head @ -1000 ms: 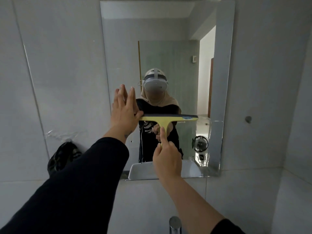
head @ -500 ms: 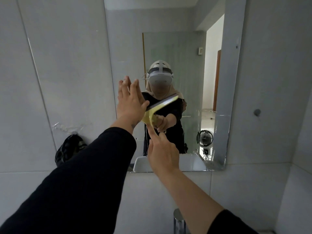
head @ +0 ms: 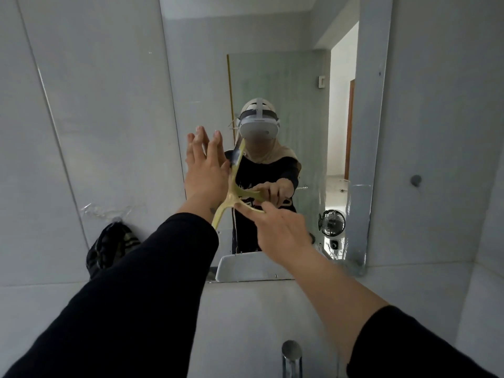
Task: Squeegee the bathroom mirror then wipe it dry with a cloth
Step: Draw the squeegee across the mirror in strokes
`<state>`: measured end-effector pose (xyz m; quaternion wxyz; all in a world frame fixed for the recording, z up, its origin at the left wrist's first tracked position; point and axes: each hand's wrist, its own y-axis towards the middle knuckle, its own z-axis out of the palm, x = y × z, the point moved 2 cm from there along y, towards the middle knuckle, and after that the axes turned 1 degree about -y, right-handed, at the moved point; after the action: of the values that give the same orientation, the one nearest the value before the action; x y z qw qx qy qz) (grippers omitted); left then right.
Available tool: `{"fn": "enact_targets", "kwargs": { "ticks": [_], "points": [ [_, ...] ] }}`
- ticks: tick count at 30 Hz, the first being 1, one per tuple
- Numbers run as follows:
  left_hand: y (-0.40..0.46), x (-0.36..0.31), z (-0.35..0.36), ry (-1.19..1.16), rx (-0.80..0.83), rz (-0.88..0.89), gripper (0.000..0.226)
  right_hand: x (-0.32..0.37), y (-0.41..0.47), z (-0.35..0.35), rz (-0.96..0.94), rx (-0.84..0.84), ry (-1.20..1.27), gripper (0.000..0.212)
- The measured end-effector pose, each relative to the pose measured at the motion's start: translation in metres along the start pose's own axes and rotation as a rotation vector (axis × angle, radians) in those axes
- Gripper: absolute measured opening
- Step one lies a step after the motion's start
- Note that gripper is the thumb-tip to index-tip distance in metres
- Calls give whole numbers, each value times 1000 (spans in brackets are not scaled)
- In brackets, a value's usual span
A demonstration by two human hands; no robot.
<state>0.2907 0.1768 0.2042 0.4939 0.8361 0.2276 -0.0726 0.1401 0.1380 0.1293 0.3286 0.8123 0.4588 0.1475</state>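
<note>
A frameless mirror (head: 286, 77) hangs on the pale tiled wall ahead. My right hand (head: 278, 227) grips the handle of a yellow squeegee (head: 231, 192), whose blade now stands almost upright against the glass near the mirror's left edge. My left hand (head: 204, 167) is flat and open, fingers up, its palm resting against the squeegee's blade end at the mirror's left edge. No cloth is in view. The mirror reflects a person in dark clothes wearing a headset.
A dark bag (head: 109, 249) hangs on the wall left of the mirror. A chrome tap (head: 291, 356) rises at the bottom. The mirror reflects a small black fan (head: 331, 222) and a white basin rim (head: 245, 266). A round knob (head: 416, 180) sticks out of the right wall.
The squeegee has turned from level to nearly upright and shifted left on the glass. My right hand swung right and down with the handle. My left hand stayed flat by the blade.
</note>
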Motion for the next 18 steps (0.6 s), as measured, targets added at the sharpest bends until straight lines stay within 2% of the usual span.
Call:
{"fn": "enact_targets", "kwargs": {
  "ticks": [9,14,18],
  "points": [
    [0,1,3,26,14,0,83,-62,-20,-20,115,-16,-78,64],
    [2,0,4,60,0,-11,84,-95,-39,-32,228,-24,-50,56],
    [1,2,7,56,-13,-7,83,-114,-58,-26,388,-47,55,52]
  ]
}}
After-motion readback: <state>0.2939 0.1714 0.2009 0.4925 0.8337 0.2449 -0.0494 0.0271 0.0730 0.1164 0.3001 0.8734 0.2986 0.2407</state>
